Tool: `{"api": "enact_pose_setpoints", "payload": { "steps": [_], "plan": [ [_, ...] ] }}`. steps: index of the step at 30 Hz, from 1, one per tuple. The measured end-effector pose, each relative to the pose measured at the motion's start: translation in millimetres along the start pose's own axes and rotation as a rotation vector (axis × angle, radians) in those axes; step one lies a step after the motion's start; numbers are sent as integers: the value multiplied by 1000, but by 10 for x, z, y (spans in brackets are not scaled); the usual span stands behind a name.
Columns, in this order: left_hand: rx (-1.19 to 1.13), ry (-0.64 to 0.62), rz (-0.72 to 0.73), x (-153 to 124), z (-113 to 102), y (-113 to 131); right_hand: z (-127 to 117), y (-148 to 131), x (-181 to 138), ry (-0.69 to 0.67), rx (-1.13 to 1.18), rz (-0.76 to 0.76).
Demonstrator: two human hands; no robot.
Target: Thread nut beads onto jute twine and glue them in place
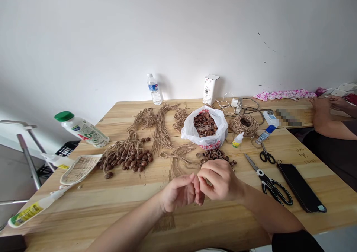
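Observation:
My left hand (pixel 180 193) and my right hand (pixel 220 179) meet at the fingertips above the table's near middle. Both are closed in a pinch; whatever is between the fingers is too small or hidden. Just beyond them lie loose brown nut shells (pixel 216 156) and a bundle of jute strings (pixel 178 157) with a braided end. Behind the shells stands a white plastic bag (pixel 191 130) with more shells inside. To the left is a heap of brown nuts tied to jute cords (pixel 134 157). Frayed string ends (pixel 164 222) lie beneath my left forearm.
On the right are large scissors (pixel 264 179), small scissors (pixel 267 155), a black phone (pixel 299 187), a small glue bottle (pixel 238 140) and a jute coil (pixel 244 124). A green-capped bottle (pixel 83 129) and woven tray (pixel 80 168) are left. Another person's hands (pixel 325 108) work far right.

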State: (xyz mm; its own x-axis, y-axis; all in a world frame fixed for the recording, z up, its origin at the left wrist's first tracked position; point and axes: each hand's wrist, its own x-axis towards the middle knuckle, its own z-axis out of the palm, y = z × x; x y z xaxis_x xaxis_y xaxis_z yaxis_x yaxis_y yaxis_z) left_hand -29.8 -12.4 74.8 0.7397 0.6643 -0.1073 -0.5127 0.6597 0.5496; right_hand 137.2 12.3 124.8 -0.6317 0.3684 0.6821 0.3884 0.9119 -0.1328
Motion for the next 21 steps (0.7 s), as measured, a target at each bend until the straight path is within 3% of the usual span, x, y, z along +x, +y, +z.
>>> {"api": "enact_pose_setpoints", "payload": {
  "steps": [6,9,16,21],
  "plan": [
    [-77,-122,57,-14,63,107,-26,60,-5,25,120,289],
    [-138,-133,89,-24,87,157,-62,147,-14,-43,86,394],
    [-204,-140,97,-25,97,185,-135,348,-28,-74,-83,413],
    [-194,-145,92,-17,95,176,-192,288,-8,-147,-20,397]
  ]
}}
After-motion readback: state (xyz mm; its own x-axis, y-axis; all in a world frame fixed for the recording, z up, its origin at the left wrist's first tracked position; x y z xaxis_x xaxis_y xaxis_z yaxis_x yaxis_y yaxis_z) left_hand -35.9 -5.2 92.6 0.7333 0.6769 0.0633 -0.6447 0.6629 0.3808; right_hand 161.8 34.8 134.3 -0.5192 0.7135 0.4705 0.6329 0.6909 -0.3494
